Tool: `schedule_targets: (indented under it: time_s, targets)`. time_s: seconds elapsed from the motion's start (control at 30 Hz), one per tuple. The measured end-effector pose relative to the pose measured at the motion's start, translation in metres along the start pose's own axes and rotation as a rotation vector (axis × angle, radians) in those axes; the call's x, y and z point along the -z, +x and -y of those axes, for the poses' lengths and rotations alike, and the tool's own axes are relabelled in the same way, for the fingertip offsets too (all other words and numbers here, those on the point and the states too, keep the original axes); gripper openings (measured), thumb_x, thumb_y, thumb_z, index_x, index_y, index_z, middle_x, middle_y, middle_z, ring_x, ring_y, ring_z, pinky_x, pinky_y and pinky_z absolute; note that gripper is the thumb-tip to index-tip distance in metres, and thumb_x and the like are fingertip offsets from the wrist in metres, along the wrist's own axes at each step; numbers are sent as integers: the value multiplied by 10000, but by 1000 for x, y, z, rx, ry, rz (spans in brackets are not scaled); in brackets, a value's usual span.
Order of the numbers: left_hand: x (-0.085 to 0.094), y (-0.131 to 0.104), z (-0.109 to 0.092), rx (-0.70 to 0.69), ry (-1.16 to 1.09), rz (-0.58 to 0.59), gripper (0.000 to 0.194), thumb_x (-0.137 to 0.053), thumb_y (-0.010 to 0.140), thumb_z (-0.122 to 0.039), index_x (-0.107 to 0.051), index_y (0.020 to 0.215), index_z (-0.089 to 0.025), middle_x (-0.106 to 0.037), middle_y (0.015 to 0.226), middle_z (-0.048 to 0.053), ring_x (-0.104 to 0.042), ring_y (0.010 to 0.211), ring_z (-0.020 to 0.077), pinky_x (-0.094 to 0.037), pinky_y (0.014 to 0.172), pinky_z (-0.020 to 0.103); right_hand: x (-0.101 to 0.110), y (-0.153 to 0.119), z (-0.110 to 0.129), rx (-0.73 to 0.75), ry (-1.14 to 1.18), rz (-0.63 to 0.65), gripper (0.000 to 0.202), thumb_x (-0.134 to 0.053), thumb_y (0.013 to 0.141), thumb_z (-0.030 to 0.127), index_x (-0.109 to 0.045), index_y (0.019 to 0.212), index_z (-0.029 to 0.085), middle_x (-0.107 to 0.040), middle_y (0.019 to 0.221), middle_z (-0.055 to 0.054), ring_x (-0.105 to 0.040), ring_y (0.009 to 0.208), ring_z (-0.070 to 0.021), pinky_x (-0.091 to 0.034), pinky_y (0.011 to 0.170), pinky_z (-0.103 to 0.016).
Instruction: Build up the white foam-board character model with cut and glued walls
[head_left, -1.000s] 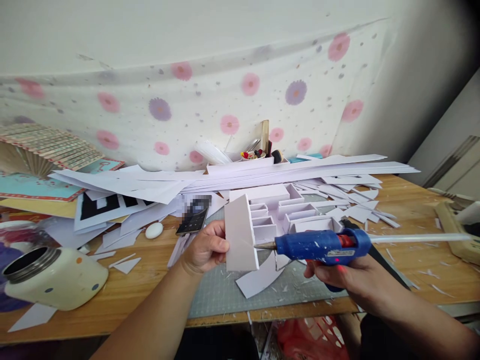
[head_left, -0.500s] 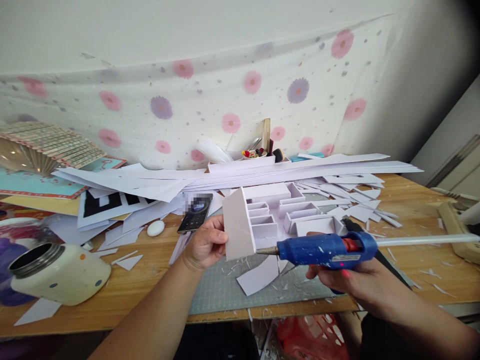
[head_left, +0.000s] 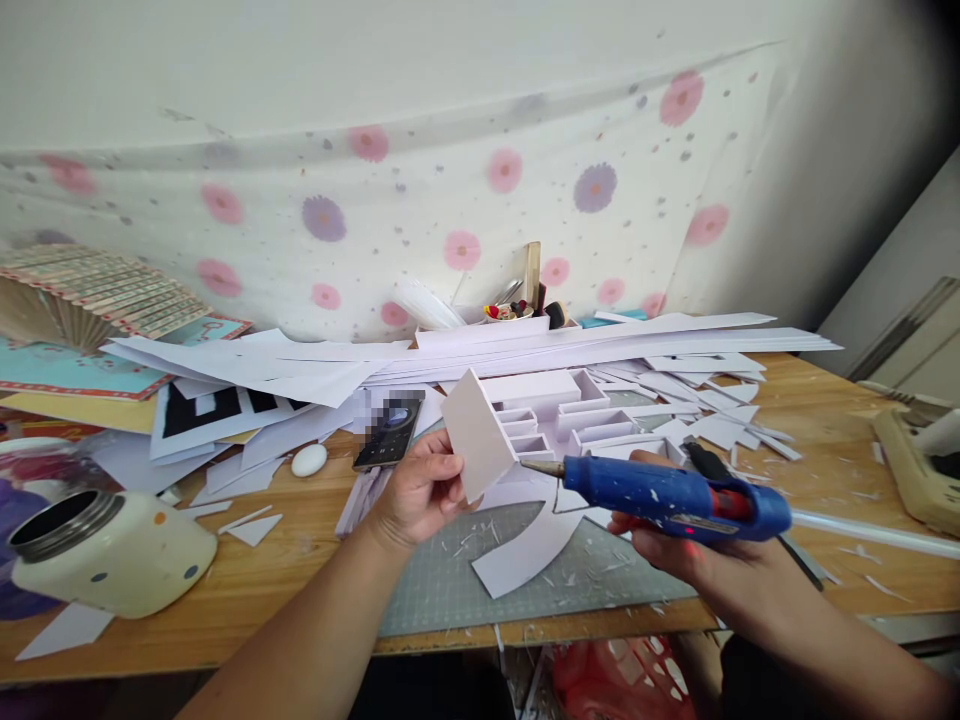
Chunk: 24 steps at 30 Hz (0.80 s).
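Between the thumb and fingers of my left hand (head_left: 426, 487) is a flat white board piece (head_left: 478, 436), held tilted. My right hand (head_left: 697, 560) is wrapped round a blue glue gun (head_left: 652, 495), whose metal tip is at the board's lower right corner. A clear glue stick (head_left: 877, 533) sticks out of the gun's back. Behind the board and gun stands a white model with several box-like compartments (head_left: 536, 386); the board and gun hide part of it. A curved white piece (head_left: 521, 560) lies on the green cutting mat (head_left: 420, 600).
Long white strips (head_left: 600, 345) lie across the back, with scraps (head_left: 720, 425) at the right. A phone (head_left: 390, 430), a white oval object (head_left: 309, 460) and a cream jar (head_left: 124, 555) are on the left. A beige device (head_left: 907, 480) stands far right.
The board piece has turned and tilted in my left hand. The glue gun has moved slightly right and up at its tip, its back end now angled lower.
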<state>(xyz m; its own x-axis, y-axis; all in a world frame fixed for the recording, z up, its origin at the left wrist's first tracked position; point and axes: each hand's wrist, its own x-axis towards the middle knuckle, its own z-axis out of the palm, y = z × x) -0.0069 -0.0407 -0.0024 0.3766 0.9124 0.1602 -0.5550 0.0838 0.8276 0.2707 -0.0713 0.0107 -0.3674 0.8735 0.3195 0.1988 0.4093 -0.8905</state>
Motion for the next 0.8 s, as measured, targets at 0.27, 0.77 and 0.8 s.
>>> schedule_targets:
  time_s: [0.27, 0.77, 0.8]
  targets:
    - [-2, -1, 2, -10, -44, -22, 184, -720, 681, -255, -576, 663, -141, -468, 389, -40, -305, 333, 50, -310, 387, 175, -4, -1, 4, -31, -59, -55, 172, -634, 833, 417, -640, 819, 245, -616, 755, -40, -606, 712, -232, -519, 569, -285]
    - [-4, 0, 5, -12, -91, 29, 139, -691, 722, -239, -599, 719, -135, -490, 431, -35, -309, 354, 42, -299, 392, 164, -9, 2, 8, 22, -67, -60, 222, -607, 859, 457, -632, 828, 238, -595, 805, -57, -588, 763, -244, -507, 596, -308]
    - [-4, 0, 5, -13, -91, 29, 134, -688, 724, -236, -601, 722, -134, -490, 432, -35, -310, 353, 41, -303, 393, 163, -9, 2, 7, 24, -65, -53, 221, -596, 867, 453, -628, 840, 236, -593, 813, -56, -587, 770, -244, -501, 596, -306]
